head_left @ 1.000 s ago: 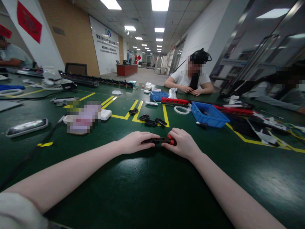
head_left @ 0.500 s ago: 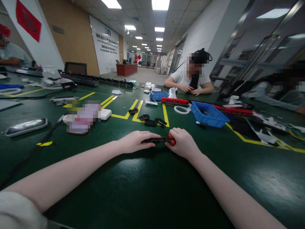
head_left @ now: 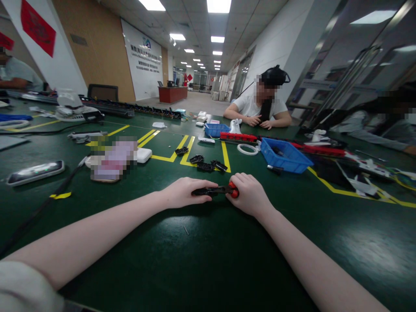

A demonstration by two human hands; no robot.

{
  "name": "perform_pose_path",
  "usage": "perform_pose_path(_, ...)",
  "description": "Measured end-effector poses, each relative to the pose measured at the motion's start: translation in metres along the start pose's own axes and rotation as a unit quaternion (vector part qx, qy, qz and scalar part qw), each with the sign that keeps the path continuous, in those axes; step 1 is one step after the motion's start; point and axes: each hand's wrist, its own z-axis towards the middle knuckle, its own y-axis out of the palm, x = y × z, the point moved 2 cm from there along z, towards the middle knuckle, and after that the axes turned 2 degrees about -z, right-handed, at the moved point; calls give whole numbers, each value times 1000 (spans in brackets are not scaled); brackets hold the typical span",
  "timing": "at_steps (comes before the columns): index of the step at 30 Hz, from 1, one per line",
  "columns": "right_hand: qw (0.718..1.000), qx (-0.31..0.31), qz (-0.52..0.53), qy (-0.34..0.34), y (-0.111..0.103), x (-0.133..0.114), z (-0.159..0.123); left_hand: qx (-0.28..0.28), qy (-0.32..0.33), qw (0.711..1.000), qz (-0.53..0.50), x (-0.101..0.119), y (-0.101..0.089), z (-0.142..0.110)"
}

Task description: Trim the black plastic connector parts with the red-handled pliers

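Observation:
My left hand [head_left: 185,193] is closed on a small black plastic part [head_left: 203,191], pinched between thumb and fingers. Wrapped round the red handles of a pair of pliers [head_left: 223,190] is my right hand [head_left: 248,193]. The dark jaws of the pliers point left and meet the black part; my fingers hide just where they bite. Beyond my hands, several similar black parts [head_left: 205,166] lie on the green table [head_left: 208,260]. A thin metal pin [head_left: 186,230] rests on the table nearer to me.
A blue tray [head_left: 286,158] holding dark pieces stands at the right, beside a white ring [head_left: 247,149]. Leftward lie a phone [head_left: 115,160], a white case [head_left: 143,155] and a black cable [head_left: 58,190]. Across the table sits a person [head_left: 260,102].
Both hands stay almost where they were. The black part in my left hand is tilted very slightly; the pliers keep their place against it.

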Motion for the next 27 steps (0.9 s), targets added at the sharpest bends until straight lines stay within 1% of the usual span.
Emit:
perform_pose_path(3,1000,-3,1,4,0,0,0,0,-2,1000,10,0,1,0)
perform_pose_path(14,1000,-13,2,17,1,1,0,10,27,999,42,1,0,-2)
perform_pose_path(19,1000,-9,1,19,0,0,0,10,17,999,41,1,-1,-1)
perform_pose_path(27,1000,-2,-7,20,-1,0,-1,14,-13,1000,-3,-2,0,0)
